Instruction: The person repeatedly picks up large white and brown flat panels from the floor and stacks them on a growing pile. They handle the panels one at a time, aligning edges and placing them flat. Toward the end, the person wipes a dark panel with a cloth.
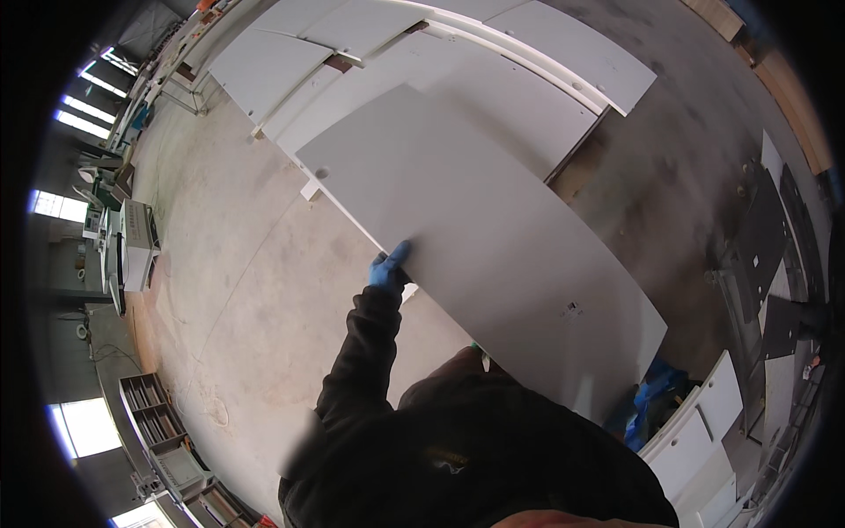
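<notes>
A large flat light-grey panel [493,238] slants across the middle, held in front of my body. My left hand [390,267], in a blue glove, is closed on its left edge, the thumb lying on the upper face. A round hole shows near the panel's far left corner and a small mark near its near end. At the near right corner my right hand [635,414], also gloved in blue, is closed at the panel's edge; its fingers are partly hidden and dark. Beyond the held panel lie several similar white panels [519,84], overlapping one another.
Stacked white boards [704,414] stand at the lower right, near dark panels [764,251]. Concrete floor [238,264] stretches to the left. Along the left side are a shelf unit with compartments [154,409] and a white box-like machine [136,246]. Long brown boards [792,106] lie at upper right.
</notes>
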### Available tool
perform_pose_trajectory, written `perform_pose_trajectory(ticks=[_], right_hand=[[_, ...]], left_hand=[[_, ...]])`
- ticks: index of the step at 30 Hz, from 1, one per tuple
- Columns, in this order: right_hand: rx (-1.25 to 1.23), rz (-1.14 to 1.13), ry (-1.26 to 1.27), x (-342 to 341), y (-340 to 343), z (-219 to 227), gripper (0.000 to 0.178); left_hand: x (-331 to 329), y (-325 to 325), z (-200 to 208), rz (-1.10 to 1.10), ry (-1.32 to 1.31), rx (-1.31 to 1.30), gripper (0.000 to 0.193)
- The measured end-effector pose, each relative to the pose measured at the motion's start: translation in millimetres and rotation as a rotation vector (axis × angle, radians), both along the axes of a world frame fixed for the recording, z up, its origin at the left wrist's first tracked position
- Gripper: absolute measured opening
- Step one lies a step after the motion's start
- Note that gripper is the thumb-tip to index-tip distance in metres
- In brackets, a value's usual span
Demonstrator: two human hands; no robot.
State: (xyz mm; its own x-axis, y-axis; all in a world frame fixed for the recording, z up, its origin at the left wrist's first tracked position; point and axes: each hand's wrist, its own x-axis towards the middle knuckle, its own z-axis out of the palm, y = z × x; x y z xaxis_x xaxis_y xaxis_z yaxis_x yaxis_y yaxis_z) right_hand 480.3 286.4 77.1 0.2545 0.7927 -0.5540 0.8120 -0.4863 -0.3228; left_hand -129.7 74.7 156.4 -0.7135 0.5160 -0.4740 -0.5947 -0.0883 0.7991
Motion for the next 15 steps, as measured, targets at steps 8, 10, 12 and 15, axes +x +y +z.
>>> perform_pose_trajectory(ticks=[8,10,12,15], right_hand=[[0.010,-0.140,0.111,-65,16,-37,0.057],[0.023,-0.238,0.188,-70,4,-55,0.056],[0.046,-0.346,0.261,-71,-1,-73,0.056],[0.070,-0.415,0.322,-68,0,-94,0.056]], left_hand=[[-50,-41,-52,0.029,-0.054,0.045,0.044],[-67,-43,-64,0.030,-0.088,0.034,0.044],[-77,-41,-74,0.003,-0.085,0.037,0.044],[-88,-24,-84,-0.011,-0.075,0.045,0.044]])
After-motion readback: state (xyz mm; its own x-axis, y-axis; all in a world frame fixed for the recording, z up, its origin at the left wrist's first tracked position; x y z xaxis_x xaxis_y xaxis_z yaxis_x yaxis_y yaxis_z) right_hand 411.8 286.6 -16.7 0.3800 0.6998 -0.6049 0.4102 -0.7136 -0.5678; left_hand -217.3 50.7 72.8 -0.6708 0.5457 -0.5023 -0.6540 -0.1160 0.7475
